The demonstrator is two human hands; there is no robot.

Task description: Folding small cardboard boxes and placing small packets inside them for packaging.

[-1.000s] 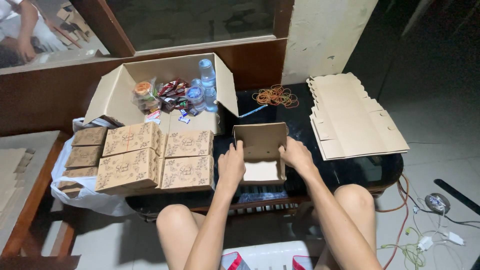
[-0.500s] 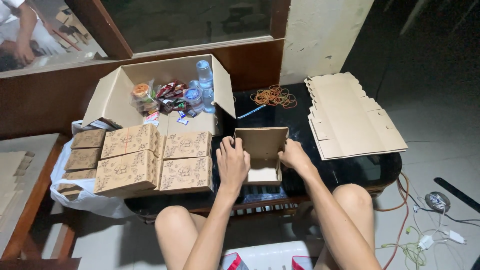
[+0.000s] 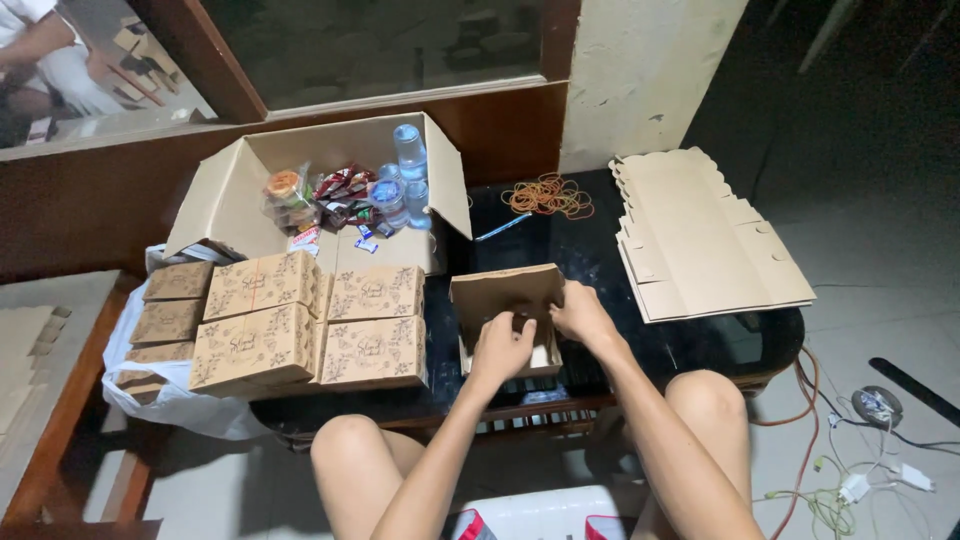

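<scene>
Left hand [image 3: 500,348] curled over front edge of small open brown cardboard box [image 3: 500,295], fingers pressing inside; grip on a flap, can't tell exactly. Right hand [image 3: 580,315] w/ fingers bent on box's right wall, holding it. Box sits on dark glossy table [image 3: 590,250], near front edge, btwn stacked printed brown boxes [image 3: 310,320] at left & pile of flat cardboard blanks [image 3: 700,235] at right. Large open carton w/ snacks & water bottles [image 3: 340,200] behind.
</scene>
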